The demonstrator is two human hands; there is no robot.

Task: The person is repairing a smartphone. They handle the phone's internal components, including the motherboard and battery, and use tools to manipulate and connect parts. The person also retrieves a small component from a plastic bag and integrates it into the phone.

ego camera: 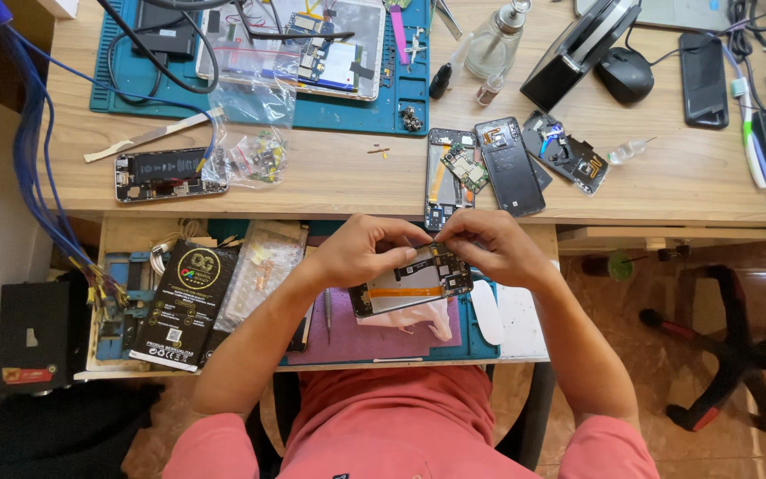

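Note:
Both my hands hold an opened phone frame (411,281) with an orange flex strip across it, above the open drawer in front of me. My left hand (367,249) grips its left and top edge. My right hand (488,243) pinches its top right corner with the fingertips. The two hands' fingertips meet above the phone's upper edge. Whether a small part or tool sits between the fingers is too small to tell.
An open drawer (117,232) holds a black packet (184,304), a purple mat (356,338) and a white oval piece (487,312). On the desk lie an opened phone (448,175), a black back cover (509,166), another opened phone (168,173), a blue work mat (347,113), a glass bottle (496,39) and a mouse (624,74).

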